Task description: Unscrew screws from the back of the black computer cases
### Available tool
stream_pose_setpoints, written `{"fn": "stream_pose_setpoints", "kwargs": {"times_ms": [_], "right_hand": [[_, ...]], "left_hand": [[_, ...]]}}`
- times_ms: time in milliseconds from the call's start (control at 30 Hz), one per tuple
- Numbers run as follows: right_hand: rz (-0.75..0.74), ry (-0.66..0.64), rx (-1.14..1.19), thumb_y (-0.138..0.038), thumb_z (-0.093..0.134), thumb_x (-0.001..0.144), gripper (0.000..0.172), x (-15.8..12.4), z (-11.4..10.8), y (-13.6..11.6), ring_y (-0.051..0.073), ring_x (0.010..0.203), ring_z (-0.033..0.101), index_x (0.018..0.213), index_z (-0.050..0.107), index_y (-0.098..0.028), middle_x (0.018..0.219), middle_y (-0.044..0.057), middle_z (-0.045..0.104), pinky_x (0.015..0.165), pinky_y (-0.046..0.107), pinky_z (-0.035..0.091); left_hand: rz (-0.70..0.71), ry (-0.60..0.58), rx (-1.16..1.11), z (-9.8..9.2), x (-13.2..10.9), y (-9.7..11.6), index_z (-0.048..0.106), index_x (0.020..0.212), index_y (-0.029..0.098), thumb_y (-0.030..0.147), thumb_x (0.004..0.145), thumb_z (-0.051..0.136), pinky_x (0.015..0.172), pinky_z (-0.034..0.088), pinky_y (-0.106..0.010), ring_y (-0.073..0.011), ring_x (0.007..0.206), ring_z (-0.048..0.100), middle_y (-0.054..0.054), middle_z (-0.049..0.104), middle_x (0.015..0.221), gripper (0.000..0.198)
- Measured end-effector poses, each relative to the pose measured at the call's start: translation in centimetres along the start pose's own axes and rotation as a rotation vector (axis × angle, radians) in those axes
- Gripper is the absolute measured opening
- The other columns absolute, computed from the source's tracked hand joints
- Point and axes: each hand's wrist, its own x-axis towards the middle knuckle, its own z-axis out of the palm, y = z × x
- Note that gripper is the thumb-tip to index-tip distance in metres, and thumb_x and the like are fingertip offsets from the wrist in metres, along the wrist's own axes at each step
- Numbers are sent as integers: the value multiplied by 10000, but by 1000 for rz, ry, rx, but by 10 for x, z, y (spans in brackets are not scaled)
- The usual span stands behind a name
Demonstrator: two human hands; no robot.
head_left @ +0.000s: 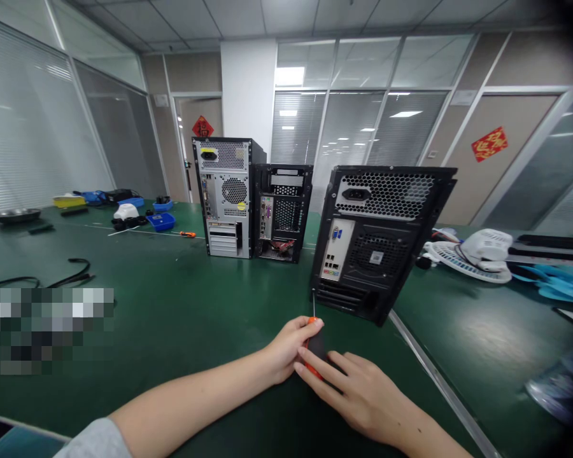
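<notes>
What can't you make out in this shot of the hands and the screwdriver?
Head view only:
- Orange-and-black screwdriver: handle mostly covered by left hand and right hand.
- Its thin metal tip near the black computer case: too small to tell whether it touches.
- Patch on the green table, left: pixelated.

Both hands are covering most of the screwdriver (pixel 314 346), so only bits of orange handle are showing. A pixelated patch (pixel 51 331) is hiding something on the table, and the right edge is blurring out.
</notes>
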Motion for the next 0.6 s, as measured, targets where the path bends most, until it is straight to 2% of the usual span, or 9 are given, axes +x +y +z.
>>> {"fn": "stream_pose_setpoints", "kwargs": {"times_ms": [333,600], "right_hand": [[-16,-54,37,-125,372,869,462,1,1,0,155,770,557,1295,541,-190,1294,56,601,621,307,439],[9,21,1,-104,348,891,412,4,-2,-1,163,754,548,1205,596,-199,1195,34,658,612,312,424]], "left_hand": [[-2,14,33,-1,2,0,593,846,136,508,527,827,564,305,-216,-54,578,396,61,455,642,543],[14,13,62,-1,0,0,567,827,139,492,585,802,574,308,-218,-56,579,403,58,457,650,488]]}}
